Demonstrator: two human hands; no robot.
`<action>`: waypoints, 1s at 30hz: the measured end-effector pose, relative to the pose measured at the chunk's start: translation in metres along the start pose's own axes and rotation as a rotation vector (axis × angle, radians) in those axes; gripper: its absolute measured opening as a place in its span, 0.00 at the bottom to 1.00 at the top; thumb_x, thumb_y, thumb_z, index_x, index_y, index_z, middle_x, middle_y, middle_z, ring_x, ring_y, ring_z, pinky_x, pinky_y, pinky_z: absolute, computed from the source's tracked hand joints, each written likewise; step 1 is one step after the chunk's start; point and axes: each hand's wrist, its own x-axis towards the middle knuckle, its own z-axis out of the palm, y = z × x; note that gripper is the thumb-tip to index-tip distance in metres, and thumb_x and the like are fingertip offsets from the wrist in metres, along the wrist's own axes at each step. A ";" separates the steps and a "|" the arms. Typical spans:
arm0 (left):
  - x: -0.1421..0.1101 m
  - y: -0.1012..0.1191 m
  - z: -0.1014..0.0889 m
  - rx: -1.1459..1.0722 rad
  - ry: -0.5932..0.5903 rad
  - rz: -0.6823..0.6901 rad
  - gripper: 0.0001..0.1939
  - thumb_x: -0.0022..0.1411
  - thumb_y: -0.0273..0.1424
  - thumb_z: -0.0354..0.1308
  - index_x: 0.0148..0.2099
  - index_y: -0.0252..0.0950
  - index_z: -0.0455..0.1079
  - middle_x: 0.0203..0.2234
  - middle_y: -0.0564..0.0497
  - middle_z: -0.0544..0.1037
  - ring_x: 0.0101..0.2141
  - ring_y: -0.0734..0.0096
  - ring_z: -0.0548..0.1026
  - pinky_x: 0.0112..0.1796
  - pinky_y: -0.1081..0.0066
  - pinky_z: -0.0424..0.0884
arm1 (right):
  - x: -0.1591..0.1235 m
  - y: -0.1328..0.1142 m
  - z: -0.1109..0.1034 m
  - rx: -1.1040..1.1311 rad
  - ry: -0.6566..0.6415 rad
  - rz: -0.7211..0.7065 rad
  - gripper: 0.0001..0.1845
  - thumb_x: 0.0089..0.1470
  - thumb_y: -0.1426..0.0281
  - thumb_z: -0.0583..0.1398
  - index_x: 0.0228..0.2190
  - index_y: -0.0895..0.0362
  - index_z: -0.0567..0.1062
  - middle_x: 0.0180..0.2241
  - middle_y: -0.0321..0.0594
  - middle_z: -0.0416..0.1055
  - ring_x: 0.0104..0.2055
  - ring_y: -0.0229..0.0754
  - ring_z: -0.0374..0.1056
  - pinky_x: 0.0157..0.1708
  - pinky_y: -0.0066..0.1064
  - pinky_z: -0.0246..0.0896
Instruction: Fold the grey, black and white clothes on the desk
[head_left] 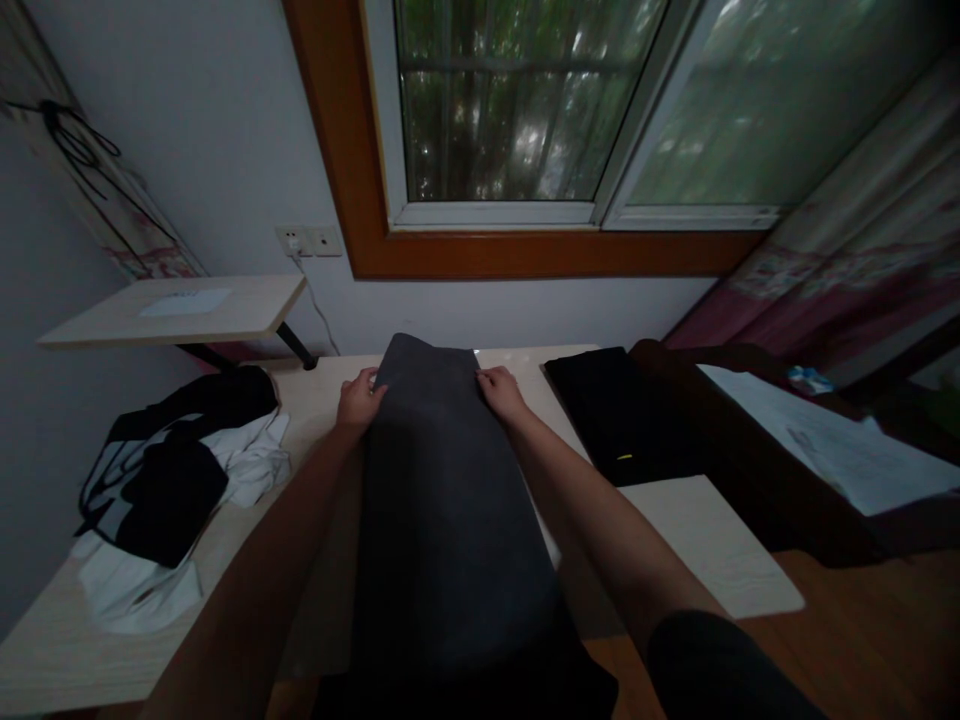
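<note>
A long dark grey garment (442,480) stretches from the far part of the desk toward my body. Its exact kind is unclear, and its near end falls into shadow below. My left hand (360,400) pinches the left edge near the far end. On the opposite edge, at about the same height, my right hand (501,392) has its fingers closed on the cloth. Between the two hands the fabric lies fairly smooth, with its far end slightly raised at the left corner.
Crumpled black and white clothes (172,480) lie on the left of the pale desk (300,440), below a small raised shelf (247,310). A folded black garment (607,415) lies at right. Beyond it stands dark furniture with a white sheet (832,430). A window (525,120) is behind.
</note>
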 end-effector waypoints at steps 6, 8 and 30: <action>-0.017 0.039 -0.013 0.297 0.090 0.252 0.26 0.66 0.29 0.52 0.65 0.37 0.68 0.57 0.38 0.74 0.58 0.48 0.69 0.57 0.53 0.67 | -0.016 -0.029 0.007 -0.350 0.095 -0.043 0.24 0.69 0.68 0.51 0.61 0.61 0.70 0.64 0.54 0.65 0.62 0.55 0.63 0.64 0.45 0.56; -0.026 0.056 -0.009 0.326 0.051 0.364 0.25 0.67 0.28 0.50 0.65 0.36 0.69 0.58 0.40 0.74 0.59 0.51 0.69 0.60 0.55 0.64 | -0.023 -0.047 0.016 -0.412 0.079 -0.147 0.25 0.69 0.69 0.49 0.62 0.64 0.69 0.66 0.55 0.63 0.65 0.54 0.60 0.66 0.44 0.53; -0.074 0.004 -0.004 0.367 -0.090 0.201 0.28 0.75 0.39 0.40 0.73 0.39 0.56 0.71 0.45 0.59 0.70 0.50 0.56 0.66 0.43 0.51 | -0.062 0.032 -0.007 -0.577 -0.036 -0.008 0.30 0.71 0.61 0.45 0.68 0.59 0.62 0.72 0.46 0.53 0.74 0.54 0.46 0.70 0.52 0.40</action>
